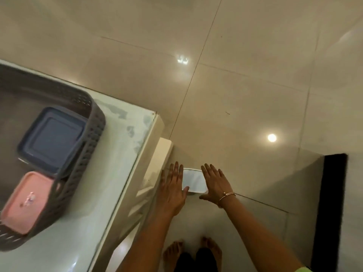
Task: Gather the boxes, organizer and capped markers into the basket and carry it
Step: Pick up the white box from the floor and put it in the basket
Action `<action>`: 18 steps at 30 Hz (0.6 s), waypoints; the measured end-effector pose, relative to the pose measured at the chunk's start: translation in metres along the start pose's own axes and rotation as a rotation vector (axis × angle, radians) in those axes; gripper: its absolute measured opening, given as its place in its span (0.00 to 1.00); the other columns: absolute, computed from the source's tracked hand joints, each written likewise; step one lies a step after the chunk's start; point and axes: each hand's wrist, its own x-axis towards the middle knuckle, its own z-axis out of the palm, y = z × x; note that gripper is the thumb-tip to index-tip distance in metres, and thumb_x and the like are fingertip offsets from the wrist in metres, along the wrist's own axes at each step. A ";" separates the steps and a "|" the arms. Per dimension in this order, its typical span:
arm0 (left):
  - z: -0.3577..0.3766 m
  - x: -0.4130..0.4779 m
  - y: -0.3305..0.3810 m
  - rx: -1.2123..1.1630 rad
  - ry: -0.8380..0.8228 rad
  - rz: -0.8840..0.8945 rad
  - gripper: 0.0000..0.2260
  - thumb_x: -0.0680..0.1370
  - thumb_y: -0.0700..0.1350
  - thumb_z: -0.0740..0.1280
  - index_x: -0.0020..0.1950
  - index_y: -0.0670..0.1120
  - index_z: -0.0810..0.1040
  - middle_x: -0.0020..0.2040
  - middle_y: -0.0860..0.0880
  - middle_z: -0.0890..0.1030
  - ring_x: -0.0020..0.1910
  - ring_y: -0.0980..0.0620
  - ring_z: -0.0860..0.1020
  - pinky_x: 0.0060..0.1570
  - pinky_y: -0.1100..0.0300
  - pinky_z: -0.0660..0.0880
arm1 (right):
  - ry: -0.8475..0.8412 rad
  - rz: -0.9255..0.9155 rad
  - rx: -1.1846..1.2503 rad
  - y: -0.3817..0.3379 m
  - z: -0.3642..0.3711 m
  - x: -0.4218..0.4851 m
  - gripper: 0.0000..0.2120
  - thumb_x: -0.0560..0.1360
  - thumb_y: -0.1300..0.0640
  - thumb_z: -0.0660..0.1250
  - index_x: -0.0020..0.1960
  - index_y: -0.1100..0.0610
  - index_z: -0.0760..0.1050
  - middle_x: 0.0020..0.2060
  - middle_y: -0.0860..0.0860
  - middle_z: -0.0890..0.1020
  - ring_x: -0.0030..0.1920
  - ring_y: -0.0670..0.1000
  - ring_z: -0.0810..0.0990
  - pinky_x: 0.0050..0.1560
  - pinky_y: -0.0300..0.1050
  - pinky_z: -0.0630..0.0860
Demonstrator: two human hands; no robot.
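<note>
A grey perforated basket stands on the white glass-topped table at the left. Inside it lie a blue lidded box and a pink lidded box. Down on the floor beside the table leg sits a white rectangular organizer. My left hand and my right hand reach down on either side of it, fingers spread. The left thumb touches its near left corner; the right palm is against its right end. No markers are visible.
The table has a cream frame and leg close to my left hand. Glossy beige floor tiles spread ahead. A dark mat or panel lies at the right. My bare feet stand below.
</note>
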 end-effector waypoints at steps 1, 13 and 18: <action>0.014 0.014 -0.007 0.021 0.015 0.000 0.31 0.79 0.56 0.52 0.75 0.48 0.38 0.77 0.48 0.40 0.76 0.49 0.39 0.68 0.56 0.29 | -0.011 -0.012 -0.017 0.001 0.017 0.019 0.53 0.64 0.41 0.72 0.74 0.59 0.42 0.76 0.56 0.50 0.76 0.56 0.47 0.74 0.55 0.48; 0.027 0.021 -0.010 0.064 0.071 -0.006 0.42 0.70 0.57 0.67 0.75 0.45 0.47 0.73 0.43 0.64 0.70 0.45 0.68 0.71 0.50 0.44 | 0.054 0.021 -0.147 -0.010 0.050 0.059 0.50 0.50 0.45 0.77 0.65 0.63 0.64 0.55 0.59 0.76 0.53 0.60 0.75 0.53 0.57 0.74; -0.068 0.000 0.029 0.070 0.129 0.116 0.31 0.80 0.54 0.49 0.70 0.45 0.30 0.76 0.46 0.37 0.73 0.47 0.35 0.74 0.47 0.38 | 0.112 0.008 -0.181 -0.019 -0.055 0.003 0.47 0.57 0.44 0.73 0.68 0.61 0.59 0.60 0.57 0.72 0.58 0.59 0.71 0.58 0.56 0.71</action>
